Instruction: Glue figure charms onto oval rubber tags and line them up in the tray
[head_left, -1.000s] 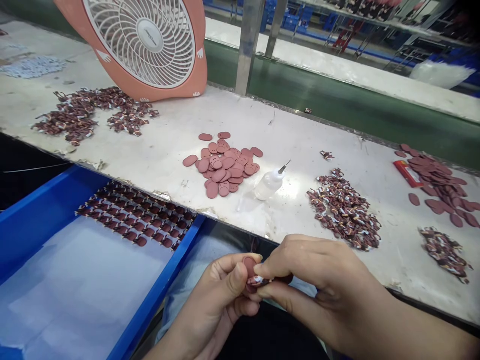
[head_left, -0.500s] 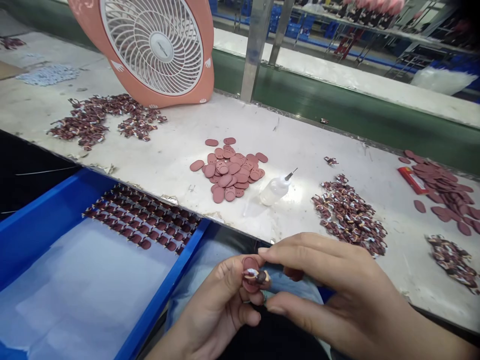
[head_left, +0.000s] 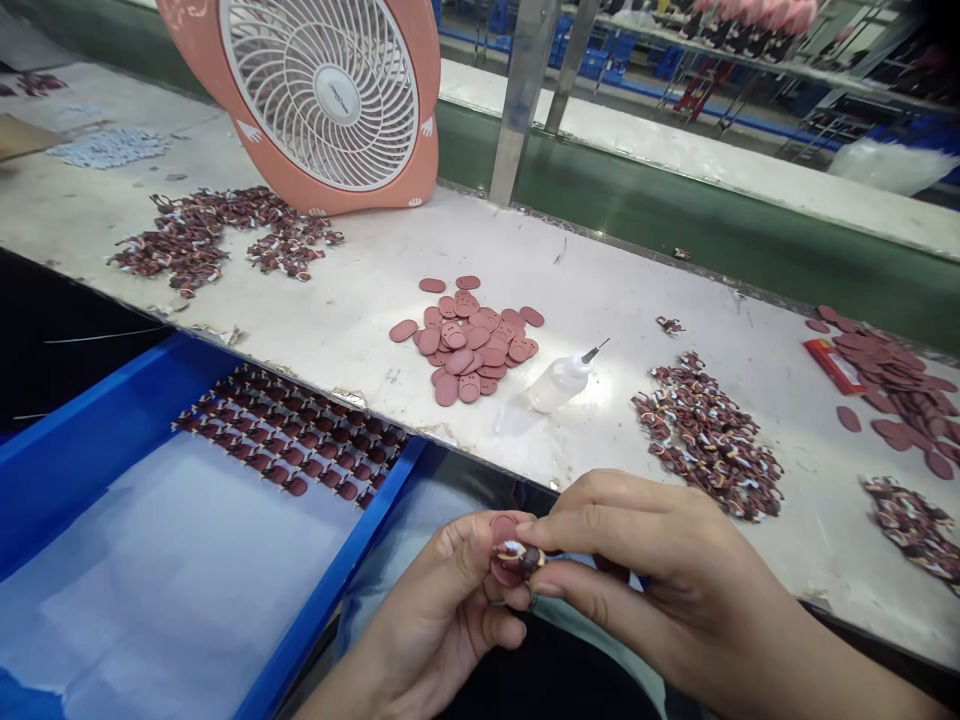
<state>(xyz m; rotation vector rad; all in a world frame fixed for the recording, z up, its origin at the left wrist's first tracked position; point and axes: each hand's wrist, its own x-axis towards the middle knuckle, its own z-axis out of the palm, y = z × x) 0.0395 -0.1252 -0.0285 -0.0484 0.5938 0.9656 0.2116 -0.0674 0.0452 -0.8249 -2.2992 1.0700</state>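
Low in front of me, my left hand (head_left: pixel 442 595) grips a reddish-brown oval disc (head_left: pixel 503 528) between thumb and fingers. A small brown figurine (head_left: pixel 519 556) with a dark round head and pale blue and yellowish parts lies across the disc. My right hand (head_left: pixel 652 550) pinches the figurine's head end with thumb and index finger; its other fingers are partly hidden. Beyond the hands, a loose pile of similar oval discs (head_left: pixel 472 340) lies on the table (head_left: pixel 375 300). A clear bottle with a needle tip (head_left: pixel 561 382) stands tilted beside that pile.
A blue bin (head_left: pixel 322 620) at the left holds rows of discs with figurines (head_left: pixel 292 440) on a pale sheet. Figurine piles (head_left: pixel 712 440) lie at right and far left. More discs (head_left: pixel 892 380) and a red box (head_left: pixel 834 366) are far right. A pink fan (head_left: pixel 337 95) stands behind.
My right thumb and index finger have closed onto the figurine, having been apart from it before. The view has shifted slightly, so the table's contents sit a little further right.
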